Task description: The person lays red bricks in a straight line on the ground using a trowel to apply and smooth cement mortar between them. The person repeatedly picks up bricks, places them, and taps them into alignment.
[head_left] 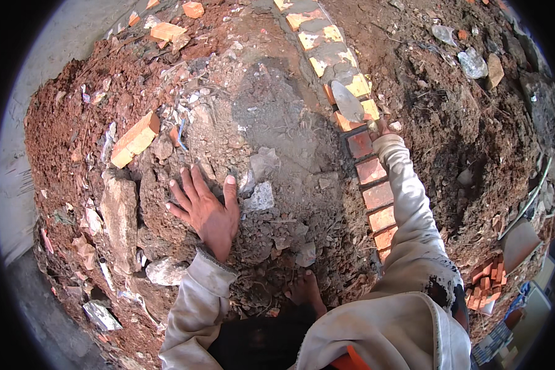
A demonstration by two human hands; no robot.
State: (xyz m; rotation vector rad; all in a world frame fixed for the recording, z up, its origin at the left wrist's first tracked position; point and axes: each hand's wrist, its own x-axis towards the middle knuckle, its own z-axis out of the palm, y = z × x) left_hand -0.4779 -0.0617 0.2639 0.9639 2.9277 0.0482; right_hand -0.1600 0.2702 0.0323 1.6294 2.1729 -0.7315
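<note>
My left hand is spread with its fingers apart, palm down over the rubble, left of a small pale stone. My right hand is closed on a trowel, mostly hidden by the sleeve. The trowel's grey pointed blade lies over the yellowish, mortar-smeared bricks. Nearer to me, the same narrow row continues as reddish bricks with dark gaps between them. My right forearm runs along the row's right side.
A loose orange brick and a long stone lie on the left. Brick pieces are scattered farther off. Stacked red bricks stand at the lower right. My bare foot rests on the uneven soil.
</note>
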